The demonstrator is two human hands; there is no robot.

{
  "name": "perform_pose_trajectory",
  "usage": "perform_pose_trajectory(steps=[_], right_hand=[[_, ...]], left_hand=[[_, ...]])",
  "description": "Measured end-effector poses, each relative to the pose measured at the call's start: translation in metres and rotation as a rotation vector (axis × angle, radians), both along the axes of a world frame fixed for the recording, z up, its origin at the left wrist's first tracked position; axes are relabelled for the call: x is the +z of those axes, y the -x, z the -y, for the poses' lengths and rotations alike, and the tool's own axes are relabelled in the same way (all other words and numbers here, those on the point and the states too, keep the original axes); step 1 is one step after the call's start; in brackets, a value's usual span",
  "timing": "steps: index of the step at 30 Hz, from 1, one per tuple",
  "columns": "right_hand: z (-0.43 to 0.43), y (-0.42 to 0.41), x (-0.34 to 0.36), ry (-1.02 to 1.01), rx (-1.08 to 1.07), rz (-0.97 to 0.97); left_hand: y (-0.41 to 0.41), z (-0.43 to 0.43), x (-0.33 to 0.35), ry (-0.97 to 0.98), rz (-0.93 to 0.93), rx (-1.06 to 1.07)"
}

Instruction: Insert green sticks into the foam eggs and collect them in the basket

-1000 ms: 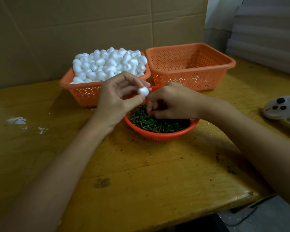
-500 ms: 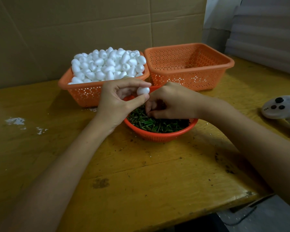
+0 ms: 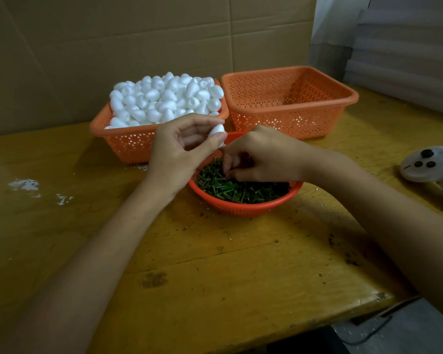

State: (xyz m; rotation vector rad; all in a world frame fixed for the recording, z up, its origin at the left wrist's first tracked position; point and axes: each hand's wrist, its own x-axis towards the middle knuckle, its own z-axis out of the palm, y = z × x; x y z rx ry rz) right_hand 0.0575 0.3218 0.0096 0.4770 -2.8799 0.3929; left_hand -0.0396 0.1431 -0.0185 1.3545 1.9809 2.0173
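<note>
My left hand point(image 3: 182, 152) pinches one white foam egg point(image 3: 216, 130) between thumb and fingers, just above the round orange bowl point(image 3: 243, 205) of green sticks point(image 3: 235, 187). My right hand point(image 3: 261, 155) reaches into that bowl with its fingers curled down among the sticks; whether it holds one is hidden. Behind on the left stands an orange basket point(image 3: 128, 144) heaped with foam eggs point(image 3: 164, 98). To its right sits a second orange basket point(image 3: 289, 116), which looks empty.
A white controller point(image 3: 430, 163) lies at the table's right edge. White foam crumbs point(image 3: 26, 185) are scattered on the wooden table point(image 3: 215, 264) at the left. A cardboard wall point(image 3: 113, 42) stands right behind the baskets.
My left hand has turned the foam egg a little between its fingers. My right hand's fingers have dipped lower into the green sticks.
</note>
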Motion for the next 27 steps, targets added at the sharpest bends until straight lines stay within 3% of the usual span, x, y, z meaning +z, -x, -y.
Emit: perform_pose_trajectory(steps=[27], right_hand=[[0.0008,-0.0014,0.0013,0.001,-0.002,0.004]], left_hand=[[-0.0059,0.0021,0.004,0.004,-0.014,-0.014]])
